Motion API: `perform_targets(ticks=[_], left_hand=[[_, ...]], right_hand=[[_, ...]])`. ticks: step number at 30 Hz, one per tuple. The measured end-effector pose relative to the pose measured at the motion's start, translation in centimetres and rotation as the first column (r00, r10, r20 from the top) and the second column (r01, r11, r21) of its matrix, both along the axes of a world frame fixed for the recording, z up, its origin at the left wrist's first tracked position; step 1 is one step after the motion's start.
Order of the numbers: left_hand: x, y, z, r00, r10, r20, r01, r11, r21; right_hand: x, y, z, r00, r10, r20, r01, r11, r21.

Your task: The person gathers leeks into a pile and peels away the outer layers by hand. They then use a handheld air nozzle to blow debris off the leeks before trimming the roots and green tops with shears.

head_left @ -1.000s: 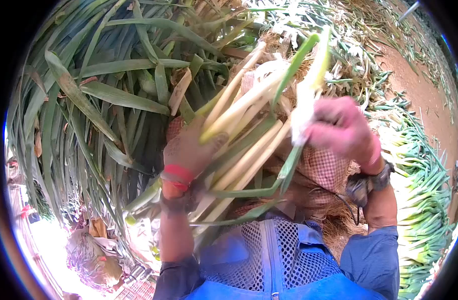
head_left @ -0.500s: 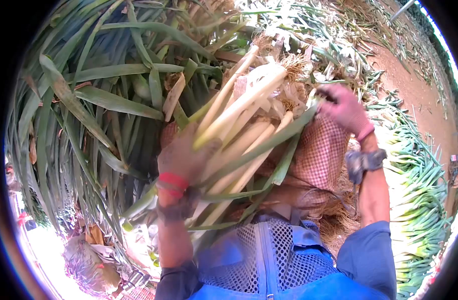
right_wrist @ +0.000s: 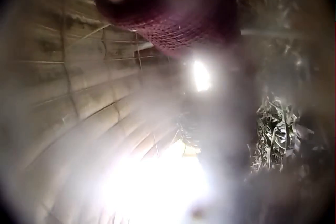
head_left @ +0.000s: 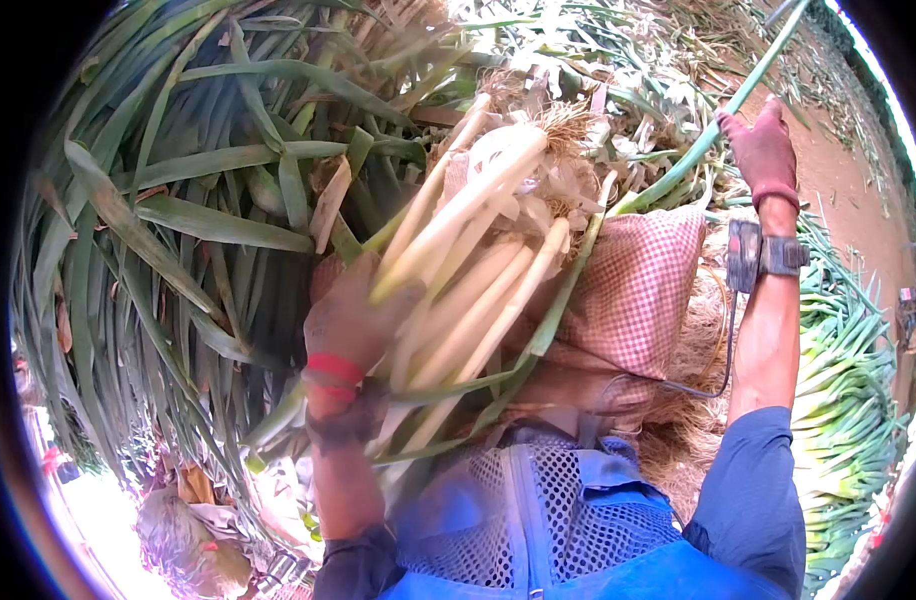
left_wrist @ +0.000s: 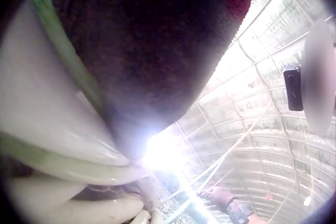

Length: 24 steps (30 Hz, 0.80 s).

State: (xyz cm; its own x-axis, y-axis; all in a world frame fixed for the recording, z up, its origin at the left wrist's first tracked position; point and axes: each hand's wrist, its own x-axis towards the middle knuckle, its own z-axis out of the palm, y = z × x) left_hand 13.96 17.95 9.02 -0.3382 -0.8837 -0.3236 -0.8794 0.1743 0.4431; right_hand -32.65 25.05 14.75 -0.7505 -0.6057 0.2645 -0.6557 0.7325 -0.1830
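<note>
In the head view the gloved left hand point(head_left: 358, 315) grips a bunch of white leek stalks point(head_left: 468, 220), roots pointing up and away. The gloved right hand point(head_left: 763, 145), arm stretched to the upper right, holds a long green leaf point(head_left: 693, 155) that runs down toward the roots. In the left wrist view the dark left glove point(left_wrist: 142, 50) lies against pale stalks point(left_wrist: 58, 92), with the right hand point(left_wrist: 220, 196) small at the lower right. The right wrist view is hazy; the red glove point(right_wrist: 178, 24) fills its top, its fingers hidden.
Large green leeks point(head_left: 158, 220) are heaped at the left. A checkered cloth point(head_left: 638, 290) covers the area between the arms. Rows of trimmed leeks point(head_left: 848, 430) lie at the right, with leaf scraps point(head_left: 618, 70) and brown soil point(head_left: 828, 170) beyond.
The right hand has moved from beside the stalks out to the upper right, drawing a green leaf away from the bunch. The left hand keeps its grip, shifting slightly left in view.
</note>
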Motion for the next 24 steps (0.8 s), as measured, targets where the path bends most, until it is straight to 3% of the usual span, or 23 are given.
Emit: perform_targets(ticks=[1,2,3,4,5,7,9,10,13,14,15,18,20,22,24], left_hand=[[0.1,-0.1,-0.3,1.0,-0.003,-0.005,0.003,1.0,-0.008],[0.2,-0.1,-0.5,1.0,-0.006,-0.009,0.006,1.0,-0.016],[0.1,-0.1,-0.4,1.0,-0.006,-0.009,0.006,1.0,-0.014],[-0.1,-0.1,0.0,1.0,0.005,-0.03,-0.005,1.0,0.0],[-0.1,0.0,0.2,0.999,0.017,-0.05,-0.016,1.0,0.014],[-0.1,0.0,0.2,0.999,0.013,-0.043,-0.012,1.0,0.022],[0.1,0.0,0.2,0.999,0.016,-0.037,-0.015,1.0,0.026],[0.2,0.1,0.1,0.999,0.017,-0.041,-0.016,0.999,0.032],[0.4,0.3,0.4,0.999,0.028,-0.033,-0.028,0.999,0.017],[0.5,0.2,0.3,0.999,-0.002,-0.054,0.003,1.0,0.005],[0.5,0.0,0.3,0.996,-0.035,-0.077,0.034,0.999,-0.008],[0.5,-0.5,0.5,0.993,-0.099,-0.07,0.1,0.995,0.014],[0.8,-0.8,0.5,0.988,-0.124,-0.095,0.127,0.992,0.019],[1.1,-1.3,0.8,0.972,-0.171,-0.16,0.189,0.977,0.1],[2.8,-2.7,-1.5,0.952,-0.19,-0.24,0.233,0.958,0.165]], right_hand=[[0.0,0.7,-0.2,1.0,-0.01,0.027,0.008,0.996,0.087],[0.7,1.4,-2.1,0.972,0.233,0.039,-0.236,0.962,0.14],[1.6,2.4,-4.6,0.885,0.462,0.065,-0.465,0.865,0.189],[5.2,2.5,-5.5,0.817,0.539,0.207,-0.577,0.754,0.315],[7.2,2.5,-7.7,0.737,0.599,0.313,-0.664,0.556,0.499],[11.2,3.8,-12.5,0.637,0.677,0.369,-0.756,0.454,0.472],[13.8,4.2,-14.7,0.557,0.729,0.398,-0.807,0.363,0.465],[13.7,4.3,-16.9,0.551,0.696,0.461,-0.821,0.351,0.451],[13.2,3.6,-11.7,0.571,0.696,0.435,-0.791,0.323,0.52],[12.9,3.9,-10.5,0.579,0.751,0.319,-0.765,0.364,0.532],[12.4,4.4,-9.4,0.534,0.822,0.197,-0.809,0.429,0.402],[14.3,5.1,-4.6,0.535,0.84,0.091,-0.824,0.495,0.276],[17.9,5.1,-2.0,0.48,0.875,-0.06,-0.841,0.478,0.255],[22.0,5.0,-0.5,0.412,0.906,-0.1,-0.883,0.424,0.202],[26.1,5.0,-0.9,0.267,0.962,-0.064,-0.962,0.27,0.038]])
